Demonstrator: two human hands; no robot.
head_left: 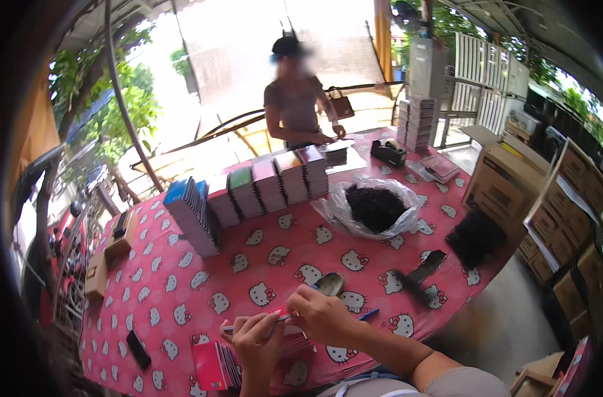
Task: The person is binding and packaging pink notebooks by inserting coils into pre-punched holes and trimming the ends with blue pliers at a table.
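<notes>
Your left hand [255, 336] and right hand [320, 319], one slim edge-on item [285, 317] between them.
You grasp it left, pinch its right end, above the pink tablecloth [238, 281]. Near: red notebooks [210, 366]. Beyond: clear bag [336, 206], black contents [375, 208]; notebook stacks [247, 197]; co-worker [293, 106].
</notes>
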